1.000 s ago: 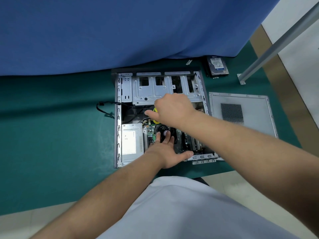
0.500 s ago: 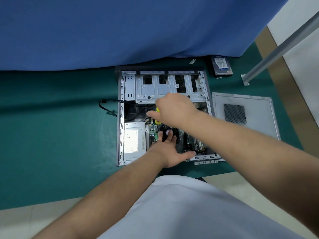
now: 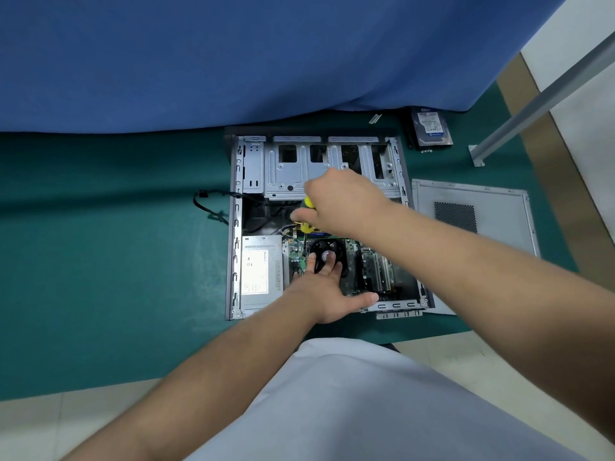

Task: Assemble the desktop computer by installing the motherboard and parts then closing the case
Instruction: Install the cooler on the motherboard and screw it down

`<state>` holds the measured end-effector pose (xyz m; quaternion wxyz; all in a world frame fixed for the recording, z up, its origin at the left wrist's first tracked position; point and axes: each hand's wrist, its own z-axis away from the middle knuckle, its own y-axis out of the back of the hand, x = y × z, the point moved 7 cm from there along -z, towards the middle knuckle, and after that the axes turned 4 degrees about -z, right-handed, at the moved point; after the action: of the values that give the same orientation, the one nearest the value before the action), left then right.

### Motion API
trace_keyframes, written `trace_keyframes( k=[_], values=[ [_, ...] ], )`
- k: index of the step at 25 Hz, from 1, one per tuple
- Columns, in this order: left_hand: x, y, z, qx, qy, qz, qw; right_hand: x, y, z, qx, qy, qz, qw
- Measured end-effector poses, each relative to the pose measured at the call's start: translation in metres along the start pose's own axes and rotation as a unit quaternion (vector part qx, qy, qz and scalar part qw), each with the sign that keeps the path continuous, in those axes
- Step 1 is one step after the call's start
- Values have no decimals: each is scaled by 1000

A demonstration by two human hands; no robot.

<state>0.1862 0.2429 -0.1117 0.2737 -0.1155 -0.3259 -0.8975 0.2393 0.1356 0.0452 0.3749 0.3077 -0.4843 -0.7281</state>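
Screwdriver with yellow-black handle [image 3: 307,214] stands almost upright in the curled fingers of the right hand [image 3: 339,201], tip down on the green motherboard [image 3: 366,264] inside the grey metal case [image 3: 237,227]; the flat left hand [image 3: 327,291] presses the black round fan [image 3: 324,252] just beside it.

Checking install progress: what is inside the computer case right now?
Inside the case: power supply, motherboard, black fan, cables. The left hand and right hand with its screwdriver cover parts.
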Motion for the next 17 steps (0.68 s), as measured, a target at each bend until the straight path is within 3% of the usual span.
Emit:
trace_keyframes(
  k=[2,4,7,10,12,15,17],
  values=[
    [0,0,-1,2,-1,-1,1000,6,-6,3,19,-81,38,996],
    [-2,-1,-2,2,0,0,1000,12,-8,1,10,-85,32,996],
    [-2,-2,-3,1,3,1,1000,4,-10,0,-88,55,-9,995],
    [-2,-2,-3,1,3,0,1000,0,-2,4,-111,125,-6,986],
    [-2,-2,-2,0,2,2,1000,-4,-3,5,-56,87,5,995],
    [-1,-1,-1,-4,-2,11,1000,3,-9,5,8,-57,20,998],
    [-1,1,0,0,-4,10,1000,2,-13,4,8,-62,17,998]
  ],
)
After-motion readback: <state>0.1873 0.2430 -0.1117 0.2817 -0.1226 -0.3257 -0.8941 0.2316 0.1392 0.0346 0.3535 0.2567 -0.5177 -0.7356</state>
